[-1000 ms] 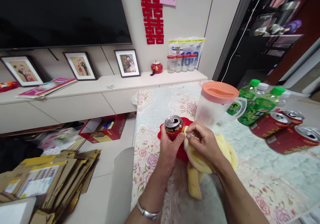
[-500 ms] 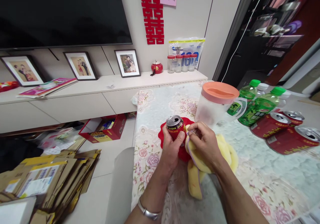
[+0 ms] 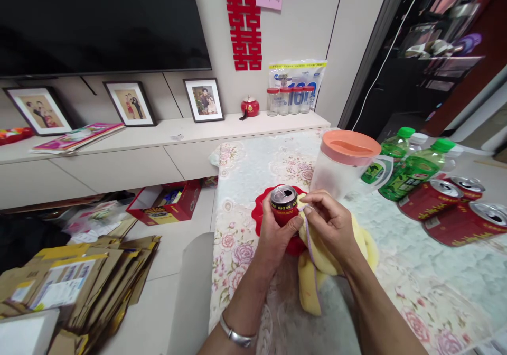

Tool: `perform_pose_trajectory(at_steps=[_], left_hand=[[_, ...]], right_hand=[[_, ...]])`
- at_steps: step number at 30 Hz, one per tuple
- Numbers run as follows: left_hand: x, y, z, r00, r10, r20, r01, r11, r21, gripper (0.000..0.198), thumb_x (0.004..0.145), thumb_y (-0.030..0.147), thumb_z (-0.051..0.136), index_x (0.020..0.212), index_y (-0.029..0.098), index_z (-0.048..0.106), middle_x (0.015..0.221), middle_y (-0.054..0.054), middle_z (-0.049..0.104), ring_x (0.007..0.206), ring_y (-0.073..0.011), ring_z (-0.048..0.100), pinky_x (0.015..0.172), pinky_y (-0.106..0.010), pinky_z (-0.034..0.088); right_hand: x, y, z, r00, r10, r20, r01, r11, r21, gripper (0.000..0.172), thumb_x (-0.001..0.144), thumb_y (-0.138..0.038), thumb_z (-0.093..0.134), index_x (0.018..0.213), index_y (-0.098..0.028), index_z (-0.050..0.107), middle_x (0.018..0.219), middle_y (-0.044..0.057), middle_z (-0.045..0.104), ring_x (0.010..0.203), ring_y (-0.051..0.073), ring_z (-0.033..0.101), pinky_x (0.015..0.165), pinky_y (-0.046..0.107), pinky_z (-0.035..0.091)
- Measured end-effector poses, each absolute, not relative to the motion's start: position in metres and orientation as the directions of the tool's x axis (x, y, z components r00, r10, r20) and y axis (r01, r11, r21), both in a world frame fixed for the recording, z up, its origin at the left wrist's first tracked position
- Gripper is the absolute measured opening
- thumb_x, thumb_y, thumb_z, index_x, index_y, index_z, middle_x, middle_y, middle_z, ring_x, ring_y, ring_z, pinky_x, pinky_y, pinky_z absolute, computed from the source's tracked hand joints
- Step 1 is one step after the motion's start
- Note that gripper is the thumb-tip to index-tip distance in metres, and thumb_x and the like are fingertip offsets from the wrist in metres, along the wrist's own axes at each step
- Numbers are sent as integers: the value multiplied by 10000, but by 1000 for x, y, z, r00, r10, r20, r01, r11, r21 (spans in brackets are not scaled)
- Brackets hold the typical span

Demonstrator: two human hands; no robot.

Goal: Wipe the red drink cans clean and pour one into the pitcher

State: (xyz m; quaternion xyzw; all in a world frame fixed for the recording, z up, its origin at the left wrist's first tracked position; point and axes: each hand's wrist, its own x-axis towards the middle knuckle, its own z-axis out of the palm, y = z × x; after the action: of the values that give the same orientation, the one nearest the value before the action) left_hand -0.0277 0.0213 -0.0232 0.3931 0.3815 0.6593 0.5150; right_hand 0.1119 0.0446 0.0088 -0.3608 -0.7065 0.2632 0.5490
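Left fingers (image 3: 291, 226) around can (image 3: 283, 211), cloth (image 3: 322, 252) beside

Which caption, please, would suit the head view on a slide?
Left hand grips an opened red metal can; right hand pinches a purple-edged yellow cloth beside it.

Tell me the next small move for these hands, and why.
Probably wipe the yellow cloth across the upper side of the held red can: the left hand grips the can, while the right hand pinches a fold of the cloth right beside it.
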Motion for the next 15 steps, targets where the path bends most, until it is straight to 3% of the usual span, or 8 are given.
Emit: perform_pose_trajectory(at_steps=[6,12,15], left_hand=[[-29,23,-26,-197,976,97,-469,-180,865,692,783,369,879,1334,298,466,1199,-26,688,1060,-215,692,987,-369,542],[-30,24,-25,-236,966,104,-470,-207,858,713,799,331,870,1383,297,461,1290,-40,676,1162,-221,665,1071,-380,501],[-28,22,-23,-197,977,84,-488,-172,856,611,840,339,832,1344,287,491,1240,-32,695,1127,-219,682,1061,-389,515]], right_hand=[[113,50,6,-261,829,494,380,559,-737,158,789,-138,552,869,-224,657,807,13,641,693,175,587,635,303,438],[111,54,-3,-226,889,398,475,457,-752,217,659,-68,520,764,-220,633,760,16,654,683,183,577,661,312,407],[111,54,-3,-175,905,388,478,422,-770,191,665,-84,538,750,-220,642,761,17,657,700,189,581,675,318,410]])
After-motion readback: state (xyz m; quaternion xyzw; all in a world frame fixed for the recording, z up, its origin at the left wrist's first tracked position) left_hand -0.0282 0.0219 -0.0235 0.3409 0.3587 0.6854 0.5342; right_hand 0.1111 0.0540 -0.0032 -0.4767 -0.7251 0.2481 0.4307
